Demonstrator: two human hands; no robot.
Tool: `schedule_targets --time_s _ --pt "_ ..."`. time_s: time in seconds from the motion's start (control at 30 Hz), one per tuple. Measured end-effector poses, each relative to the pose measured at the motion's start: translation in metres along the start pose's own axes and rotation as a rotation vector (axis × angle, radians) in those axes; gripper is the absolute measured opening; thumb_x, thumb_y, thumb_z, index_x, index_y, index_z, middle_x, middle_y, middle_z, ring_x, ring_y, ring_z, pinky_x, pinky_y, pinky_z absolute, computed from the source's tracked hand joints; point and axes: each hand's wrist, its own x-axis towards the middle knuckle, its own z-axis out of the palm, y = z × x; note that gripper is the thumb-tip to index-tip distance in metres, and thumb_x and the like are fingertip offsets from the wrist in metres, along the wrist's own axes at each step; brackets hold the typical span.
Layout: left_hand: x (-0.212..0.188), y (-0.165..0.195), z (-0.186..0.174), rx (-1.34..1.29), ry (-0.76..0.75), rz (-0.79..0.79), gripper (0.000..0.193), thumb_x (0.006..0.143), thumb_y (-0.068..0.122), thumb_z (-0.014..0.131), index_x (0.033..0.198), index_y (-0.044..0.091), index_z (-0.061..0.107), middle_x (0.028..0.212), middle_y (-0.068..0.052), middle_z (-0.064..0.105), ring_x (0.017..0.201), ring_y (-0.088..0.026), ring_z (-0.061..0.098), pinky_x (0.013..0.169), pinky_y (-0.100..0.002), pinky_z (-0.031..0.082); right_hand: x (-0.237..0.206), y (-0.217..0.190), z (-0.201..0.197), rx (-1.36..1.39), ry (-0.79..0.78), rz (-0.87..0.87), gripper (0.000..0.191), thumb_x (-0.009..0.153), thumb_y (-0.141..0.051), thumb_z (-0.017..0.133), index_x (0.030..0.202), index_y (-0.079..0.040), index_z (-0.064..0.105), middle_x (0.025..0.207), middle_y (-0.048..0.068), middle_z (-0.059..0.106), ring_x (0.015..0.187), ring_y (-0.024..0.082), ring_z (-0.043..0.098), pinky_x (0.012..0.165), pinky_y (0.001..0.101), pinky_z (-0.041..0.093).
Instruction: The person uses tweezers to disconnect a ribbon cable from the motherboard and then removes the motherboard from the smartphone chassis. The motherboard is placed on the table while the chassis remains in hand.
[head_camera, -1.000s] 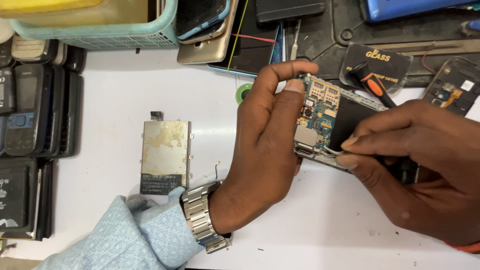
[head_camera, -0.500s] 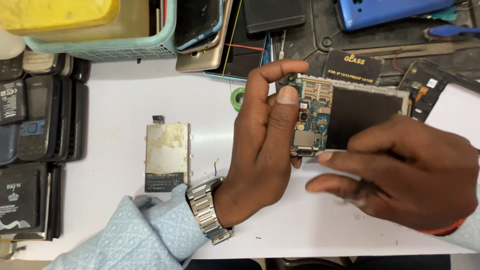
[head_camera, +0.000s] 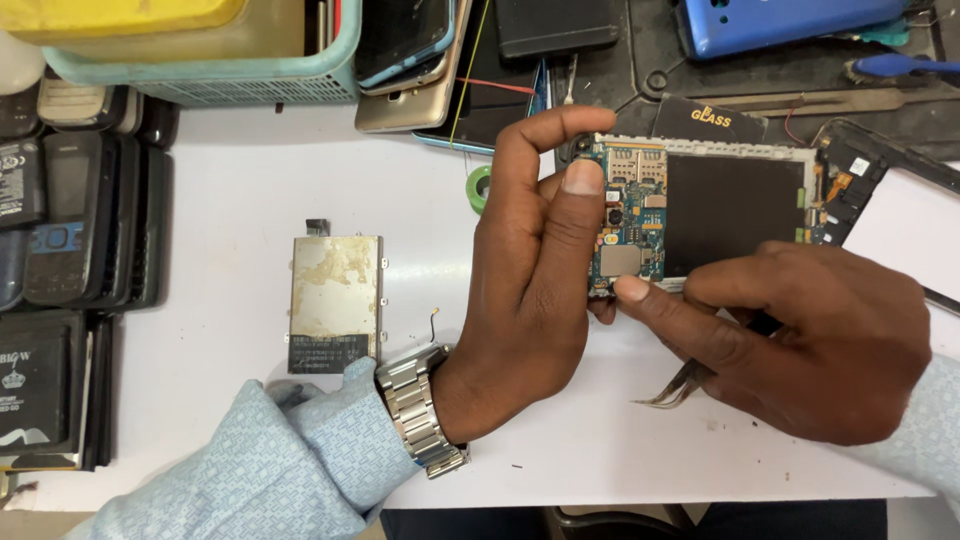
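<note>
An opened phone (head_camera: 735, 205) with a blue circuit board (head_camera: 630, 225) and a dark inner panel is held over the white table. My left hand (head_camera: 535, 290) grips its left end, thumb on the board's edge and forefinger curled over the top. My right hand (head_camera: 800, 335) holds metal tweezers (head_camera: 685, 385) tucked under the palm, and its forefinger tip presses the lower edge of the circuit board. A silver wristwatch (head_camera: 415, 405) sits on my left wrist.
A removed metal-backed panel (head_camera: 335, 300) lies on the table to the left. Stacked old phones and batteries (head_camera: 70, 220) line the left edge. A teal basket (head_camera: 200, 55), more phones, a blue case (head_camera: 790, 25) and a green tape roll (head_camera: 478, 188) sit at the back.
The phone has been raised and turned flatter toward the camera. My right hand moved lower, its forefinger now pressing the board's bottom edge.
</note>
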Motion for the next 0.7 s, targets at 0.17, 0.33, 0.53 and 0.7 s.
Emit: schedule_targets --time_s 0.17,0.33,0.53,0.7 --pt "0.000 0.002 0.000 0.000 0.007 0.012 0.041 0.117 0.033 0.038 0.148 0.006 0.039 0.085 0.000 0.064 0.066 -0.001 0.056 0.051 -0.019 0.047 0.016 -0.005 -0.008 0.063 -0.066 -0.022 0.067 0.070 -0.017 0.084 0.136 -0.023 0.068 0.073 -0.003 0.068 0.054 0.015 0.060 0.044 0.0360 0.050" --pt "0.002 0.001 0.000 -0.008 0.022 -0.003 0.040 0.116 0.032 0.038 0.146 0.006 0.038 0.083 0.000 0.063 0.066 -0.003 0.058 0.051 -0.019 0.048 0.032 -0.020 -0.003 0.131 0.335 -0.013 0.050 0.083 -0.019 0.084 0.130 -0.017 0.068 0.085 0.003 0.065 0.065 0.012 0.062 0.052 0.0292 0.049" --pt "-0.002 -0.005 0.000 0.027 0.037 0.060 0.037 0.120 0.031 0.037 0.147 0.005 0.039 0.086 -0.003 0.067 0.072 -0.003 0.059 0.064 -0.020 0.048 0.012 -0.004 -0.012 0.119 -0.037 -0.063 0.054 0.084 -0.023 0.074 0.137 -0.016 0.065 0.073 -0.005 0.065 0.056 0.011 0.059 0.048 0.0335 0.046" --pt "-0.001 -0.008 0.000 0.025 0.058 0.065 0.037 0.119 0.030 0.037 0.146 0.005 0.041 0.091 -0.004 0.068 0.078 -0.003 0.063 0.070 -0.022 0.053 0.010 -0.001 -0.009 0.071 -0.151 -0.031 0.058 0.088 -0.021 0.066 0.146 -0.021 0.061 0.063 -0.006 0.067 0.050 0.015 0.061 0.046 0.0381 0.048"
